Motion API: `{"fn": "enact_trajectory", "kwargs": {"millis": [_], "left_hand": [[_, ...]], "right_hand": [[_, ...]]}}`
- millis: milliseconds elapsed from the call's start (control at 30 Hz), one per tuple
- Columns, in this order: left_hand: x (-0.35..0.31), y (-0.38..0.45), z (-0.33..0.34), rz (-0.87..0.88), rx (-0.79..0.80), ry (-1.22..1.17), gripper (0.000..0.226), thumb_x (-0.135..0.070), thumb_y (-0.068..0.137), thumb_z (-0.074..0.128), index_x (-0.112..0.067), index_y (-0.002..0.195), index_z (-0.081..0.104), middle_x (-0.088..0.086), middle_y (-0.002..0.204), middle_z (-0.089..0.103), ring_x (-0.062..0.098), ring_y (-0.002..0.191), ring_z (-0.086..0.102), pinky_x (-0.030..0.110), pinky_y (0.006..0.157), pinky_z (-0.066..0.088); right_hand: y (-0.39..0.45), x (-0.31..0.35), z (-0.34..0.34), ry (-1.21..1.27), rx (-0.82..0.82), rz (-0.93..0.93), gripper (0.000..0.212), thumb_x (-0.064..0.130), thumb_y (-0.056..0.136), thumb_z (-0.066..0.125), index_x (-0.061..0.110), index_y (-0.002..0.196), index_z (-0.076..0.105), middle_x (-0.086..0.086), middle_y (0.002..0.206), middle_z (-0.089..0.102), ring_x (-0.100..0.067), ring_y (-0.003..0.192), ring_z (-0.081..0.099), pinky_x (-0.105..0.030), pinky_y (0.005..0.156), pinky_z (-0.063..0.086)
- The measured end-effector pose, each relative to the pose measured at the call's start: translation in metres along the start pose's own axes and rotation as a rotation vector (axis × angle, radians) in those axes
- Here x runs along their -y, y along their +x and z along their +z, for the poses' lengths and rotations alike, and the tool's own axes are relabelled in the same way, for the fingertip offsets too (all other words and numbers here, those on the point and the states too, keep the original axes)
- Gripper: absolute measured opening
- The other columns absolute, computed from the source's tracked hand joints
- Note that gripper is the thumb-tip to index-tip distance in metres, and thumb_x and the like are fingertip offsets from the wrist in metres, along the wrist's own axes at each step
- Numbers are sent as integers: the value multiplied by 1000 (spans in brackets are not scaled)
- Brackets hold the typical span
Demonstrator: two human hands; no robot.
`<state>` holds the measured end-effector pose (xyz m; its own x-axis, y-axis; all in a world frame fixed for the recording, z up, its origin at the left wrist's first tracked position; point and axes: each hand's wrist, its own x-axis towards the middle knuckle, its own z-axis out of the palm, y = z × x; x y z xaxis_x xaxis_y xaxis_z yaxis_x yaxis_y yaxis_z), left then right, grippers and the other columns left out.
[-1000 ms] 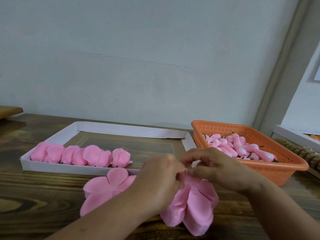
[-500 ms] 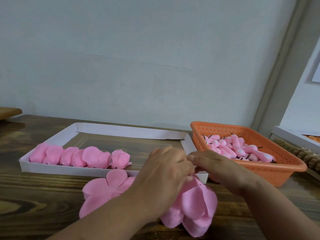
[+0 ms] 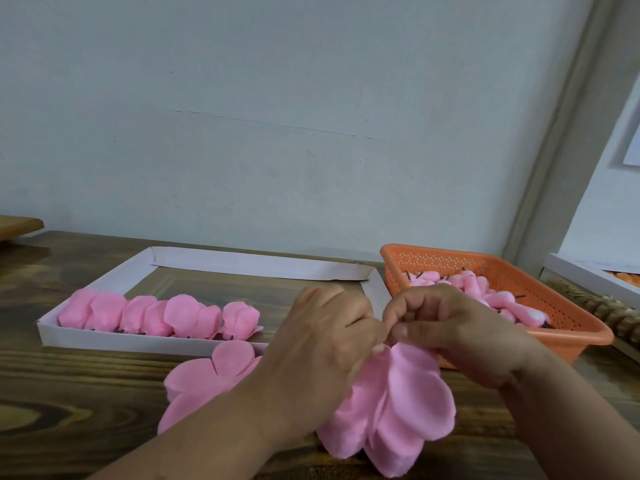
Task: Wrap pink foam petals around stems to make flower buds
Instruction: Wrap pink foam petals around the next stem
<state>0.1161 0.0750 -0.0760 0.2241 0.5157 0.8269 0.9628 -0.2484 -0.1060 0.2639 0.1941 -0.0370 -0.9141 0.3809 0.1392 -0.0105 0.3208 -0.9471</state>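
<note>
A cluster of pink foam petals (image 3: 398, 407) is held above the front of the wooden tabletop (image 3: 69, 393), gripped at its top between both hands, with the loose petals hanging down and fanned toward the viewer. The left hand (image 3: 325, 344) is curled over the left side of the cluster, its fingers (image 3: 363, 327) bent and pinching the gathered foam. The right hand (image 3: 460, 330) is raised just beside it, with its fingers (image 3: 415, 329) curled and pinching the top of the same cluster; the two hands are touching or nearly touching at the fingertips. Compared with half a second earlier, the right hand is seen lifted and more tightly curled, where it had been stretched flatter over the foam, and the petals are spread wider and hang lower. No stem can be made out within the cluster. A flat stack of petal cut-outs (image 3: 207, 379) lies on the tabletop to the left, partly hidden by the left forearm. Behind it, a row of finished buds (image 3: 156, 315) is lined along the front wall of a white cardboard tray (image 3: 138, 341). To the right, an orange basket (image 3: 571, 327) is filled with pink-tipped stems (image 3: 498, 299).
</note>
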Motion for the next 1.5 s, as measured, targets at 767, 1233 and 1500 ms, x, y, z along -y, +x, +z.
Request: {"fn": "enact_trajectory", "kwargs": {"millis": [767, 1233, 1500], "left_hand": [[-3, 11, -7, -1247, -111, -2221, 84, -49, 41, 88, 3, 105, 71, 16, 105, 70, 24, 84, 71, 33, 76, 59], [-14, 9, 1, -1497, -167, -1727, 21, -9, 91, 56, 3, 101, 69, 20, 92, 73, 24, 73, 71, 34, 64, 59], [-2, 6, 1, -1527, -193, -1556, 28, -26, 95, 53, -7, 112, 67, 18, 108, 70, 26, 91, 67, 41, 90, 49]], "right_hand": [[16, 7, 24, -643, -712, -249, 23, -5, 84, 56, 12, 72, 64, 7, 74, 63, 2, 73, 56, -8, 60, 38], [22, -4, 48, -977, -650, -327, 14, -8, 79, 54, -1, 71, 62, -13, 74, 58, -33, 68, 54, -45, 58, 46], [31, 12, -32, -906, -602, 51, 19, 1, 79, 58, 11, 66, 66, -3, 60, 64, -15, 53, 58, -19, 49, 41]]}}
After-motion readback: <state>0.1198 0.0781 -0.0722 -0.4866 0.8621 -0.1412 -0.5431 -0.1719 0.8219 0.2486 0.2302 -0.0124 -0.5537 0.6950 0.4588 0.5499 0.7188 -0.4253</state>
